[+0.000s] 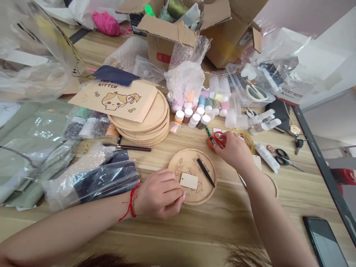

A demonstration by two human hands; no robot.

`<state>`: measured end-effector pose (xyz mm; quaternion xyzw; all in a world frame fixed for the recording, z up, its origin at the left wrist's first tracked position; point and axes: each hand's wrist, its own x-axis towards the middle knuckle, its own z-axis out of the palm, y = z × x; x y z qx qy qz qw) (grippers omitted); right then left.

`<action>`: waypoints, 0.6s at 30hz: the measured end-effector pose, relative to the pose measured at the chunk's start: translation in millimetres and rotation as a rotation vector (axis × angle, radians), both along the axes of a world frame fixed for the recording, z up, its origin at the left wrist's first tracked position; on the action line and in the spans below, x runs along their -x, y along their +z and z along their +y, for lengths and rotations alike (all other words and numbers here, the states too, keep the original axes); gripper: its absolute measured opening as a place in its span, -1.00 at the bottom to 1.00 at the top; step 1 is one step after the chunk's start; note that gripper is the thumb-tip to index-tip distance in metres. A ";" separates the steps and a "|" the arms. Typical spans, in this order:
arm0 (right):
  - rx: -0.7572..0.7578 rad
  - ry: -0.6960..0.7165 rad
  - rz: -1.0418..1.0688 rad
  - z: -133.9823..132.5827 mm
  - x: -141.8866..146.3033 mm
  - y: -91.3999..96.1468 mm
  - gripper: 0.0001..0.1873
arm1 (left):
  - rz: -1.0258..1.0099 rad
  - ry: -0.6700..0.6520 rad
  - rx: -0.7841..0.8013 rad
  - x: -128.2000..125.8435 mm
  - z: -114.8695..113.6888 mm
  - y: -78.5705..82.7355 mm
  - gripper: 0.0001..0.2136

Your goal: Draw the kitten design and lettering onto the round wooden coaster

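Head view, left to right: clear plastic bags (91,181) packed with dark and pale goods lay along the left of the wooden surface (194,237). Beyond them, a kraft card (112,100) printed with a kitten rested on a stack of wooden discs (144,118), and a dark-handled brush (126,147) lay between the stack and the bags. The person's left hand (160,194), with a red string bracelet (130,202) at its wrist, rested at the left edge of a round wooden plate (191,176). Its grip was closed, the fingers curled under, and its fingertips (183,196) came just beside a small pale wooden tag (189,181) lying on the plate; whether they held the tag could not be told. Black tweezers (206,172) lay on the plate to the right of the tag, not touching it. Behind the plate stood a cardboard box (169,37) and rows of small paint pots (194,115). The right hand (233,150) was raised just beyond the plate, its grip closed on small red-handled scissors (214,141), beside a coil of gold wire (246,141). Farther right lay a white tube (267,157), black-handled scissors (283,157) and a phone (324,241).
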<state>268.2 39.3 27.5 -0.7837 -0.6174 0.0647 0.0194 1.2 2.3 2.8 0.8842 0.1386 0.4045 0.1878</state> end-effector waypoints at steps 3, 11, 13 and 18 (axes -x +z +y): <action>-0.059 0.003 0.059 -0.3 -1.0 6.5 -0.71 | -0.001 -0.001 0.009 0.0 0.2 -0.4 -0.91; -0.142 -0.146 0.425 -14.2 -7.8 44.5 -0.74 | 0.022 -0.006 0.012 1.0 -0.1 -2.7 -0.91; -0.167 -0.182 0.573 -17.1 -9.9 45.7 -0.70 | 0.038 -0.006 0.016 1.1 0.0 -2.4 -0.92; -0.379 -0.151 0.835 -23.4 -4.6 52.4 -0.70 | 0.043 -0.016 0.015 0.7 0.8 -1.7 -0.93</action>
